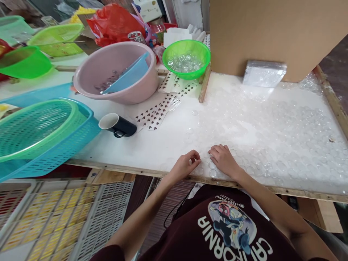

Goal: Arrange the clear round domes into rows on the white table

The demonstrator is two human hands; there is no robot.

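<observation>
Discs (pixel 212 173): clear, round, spread thickly over the right part of the desk (pixel 152 150), several between the two grips at its near edge.
Left grip (pixel 186 165): fingers curled toward thumb, at the discs; cannot tell whether any is held.
Right grip (pixel 223 159): fingers bent, over discs; hold cannot be told either.
Green bowl (pixel 187 75): clear pieces inside.
Pink basin (pixel 122 96): blue sheet (pixel 133 72) leaning within.
Mug (pixel 126 127): dark, pale interior, near printed sheets (pixel 154 115).
Wrapped block (pixel 265 73): before cardboard (pixel 272 32).
</observation>
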